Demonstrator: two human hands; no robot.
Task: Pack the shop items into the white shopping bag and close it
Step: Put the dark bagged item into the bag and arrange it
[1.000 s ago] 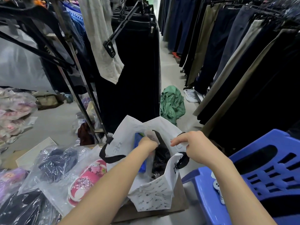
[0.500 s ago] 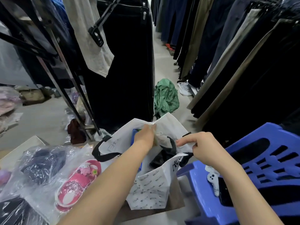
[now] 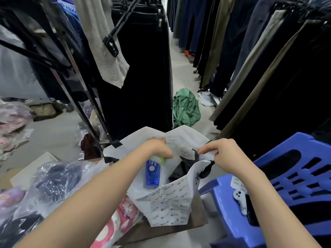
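The white shopping bag (image 3: 170, 204) with small printed logos and black handles stands open on a brown cardboard piece. Inside it lie a blue packet (image 3: 152, 174) and a dark garment (image 3: 180, 169). My left hand (image 3: 159, 149) is over the bag's mouth, closed around a small clear-wrapped item with a yellow-green edge (image 3: 162, 160). My right hand (image 3: 225, 154) pinches the bag's near right rim beside a black handle (image 3: 206, 169).
Plastic-wrapped clothes (image 3: 53, 183) and pink slippers (image 3: 116, 222) lie at the left. A blue plastic chair (image 3: 286, 190) with a white gadget (image 3: 240, 201) stands at the right. Racks of hanging trousers line both sides; a green cloth (image 3: 185, 108) lies on the floor ahead.
My left hand has shifted over the bag's mouth with the small wrapped item, and the blue packet now shows more fully. My right hand keeps hold of the rim.
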